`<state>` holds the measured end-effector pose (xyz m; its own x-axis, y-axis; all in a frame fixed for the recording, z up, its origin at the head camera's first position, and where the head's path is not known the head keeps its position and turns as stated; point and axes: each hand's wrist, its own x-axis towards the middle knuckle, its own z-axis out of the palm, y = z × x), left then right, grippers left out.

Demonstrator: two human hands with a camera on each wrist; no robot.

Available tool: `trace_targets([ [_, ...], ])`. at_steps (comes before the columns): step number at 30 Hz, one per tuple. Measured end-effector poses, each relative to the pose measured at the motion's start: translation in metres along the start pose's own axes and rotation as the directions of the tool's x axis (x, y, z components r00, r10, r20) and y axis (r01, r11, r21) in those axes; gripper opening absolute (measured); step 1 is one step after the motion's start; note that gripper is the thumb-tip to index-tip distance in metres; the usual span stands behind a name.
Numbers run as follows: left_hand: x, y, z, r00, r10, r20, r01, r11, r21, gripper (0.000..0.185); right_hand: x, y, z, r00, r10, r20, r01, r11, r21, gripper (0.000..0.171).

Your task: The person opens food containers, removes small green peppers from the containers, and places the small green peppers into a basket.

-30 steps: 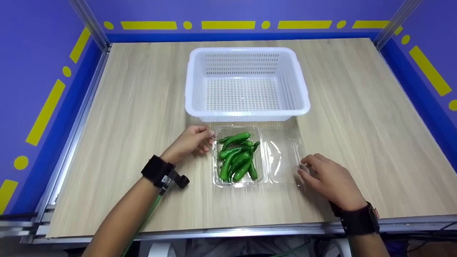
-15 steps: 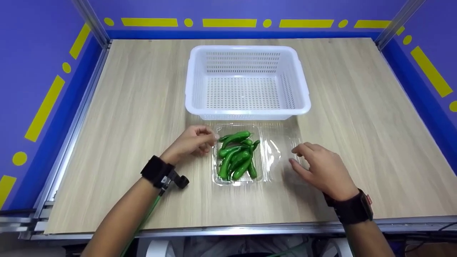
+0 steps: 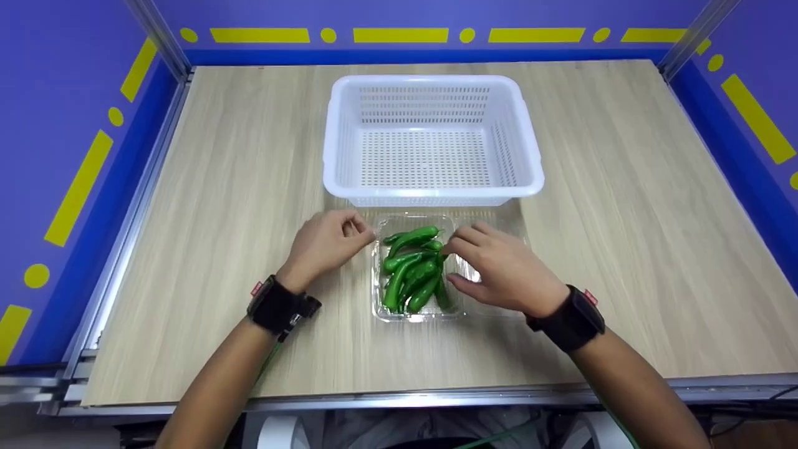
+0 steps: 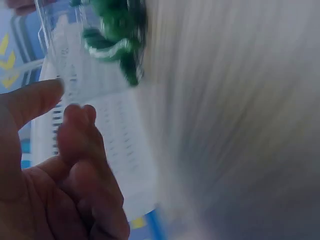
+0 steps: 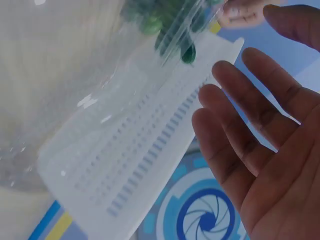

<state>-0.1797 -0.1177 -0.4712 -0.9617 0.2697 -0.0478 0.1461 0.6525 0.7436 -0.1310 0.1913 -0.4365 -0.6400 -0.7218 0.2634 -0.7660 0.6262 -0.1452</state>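
Note:
Several green chili peppers lie piled in a clear plastic clamshell box, its lid folded out flat to the right. My left hand is beside the box's left edge. In the left wrist view its thumb and fingertips stand apart, with nothing between them. Over the lid hangs my right hand, fingertips near the right side of the peppers. The right wrist view shows its loosely bent fingers holding nothing.
A white perforated plastic basket stands just behind the box, with nothing in it. The wooden table is bounded by blue walls at the back and sides. A metal rail runs along the front edge.
My right hand has moved left from the lid's right edge to beside the peppers. The left hand has turned slightly and stayed near the box's left edge.

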Motion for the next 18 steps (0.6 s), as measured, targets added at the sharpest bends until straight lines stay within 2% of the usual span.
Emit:
trace_targets([
  [2,-0.002,0.008,-0.006,0.991,0.101,-0.088,-0.093,0.992,0.086,0.016,0.007,-0.002,0.003,0.999,-0.022,0.033,0.022,1.000,-0.002,0.031],
  [4,-0.002,0.016,-0.011,0.962,0.228,-0.153,-0.210,0.970,0.124,0.014,0.013,-0.005,0.006,0.997,-0.036,0.061,0.036,0.999,-0.004,0.032],
  [6,0.001,0.022,-0.016,0.911,0.355,-0.212,-0.324,0.931,0.166,0.012,0.017,-0.007,0.008,0.995,-0.044,0.088,0.045,0.999,-0.001,0.033],
  [8,0.006,0.025,-0.019,0.852,0.445,-0.275,-0.396,0.893,0.215,0.012,0.021,-0.009,0.011,0.992,-0.052,0.115,0.052,0.999,-0.001,0.033],
  [10,0.013,0.025,-0.021,0.809,0.490,-0.325,-0.419,0.868,0.267,0.014,0.023,-0.011,0.013,0.989,-0.054,0.140,0.056,0.998,-0.013,0.033],
  [11,0.016,0.025,-0.023,0.796,0.499,-0.343,-0.419,0.863,0.282,0.016,0.024,-0.012,0.014,0.988,-0.054,0.148,0.058,0.998,-0.023,0.033],
  [12,0.020,0.023,-0.024,0.791,0.502,-0.351,-0.413,0.860,0.298,0.020,0.025,-0.013,0.016,0.986,-0.052,0.157,0.058,0.998,-0.037,0.034],
  [14,0.026,0.020,-0.026,0.800,0.502,-0.328,-0.397,0.854,0.336,0.027,0.027,-0.016,0.018,0.985,-0.049,0.168,0.060,0.996,-0.060,0.034],
  [16,0.031,0.016,-0.028,0.828,0.491,-0.272,-0.374,0.844,0.383,0.034,0.029,-0.018,0.020,0.983,-0.055,0.174,0.069,0.995,-0.076,0.032],
  [18,0.033,0.013,-0.028,0.863,0.471,-0.185,-0.361,0.829,0.428,0.038,0.031,-0.021,0.021,0.981,-0.069,0.179,0.085,0.993,-0.083,0.028],
])
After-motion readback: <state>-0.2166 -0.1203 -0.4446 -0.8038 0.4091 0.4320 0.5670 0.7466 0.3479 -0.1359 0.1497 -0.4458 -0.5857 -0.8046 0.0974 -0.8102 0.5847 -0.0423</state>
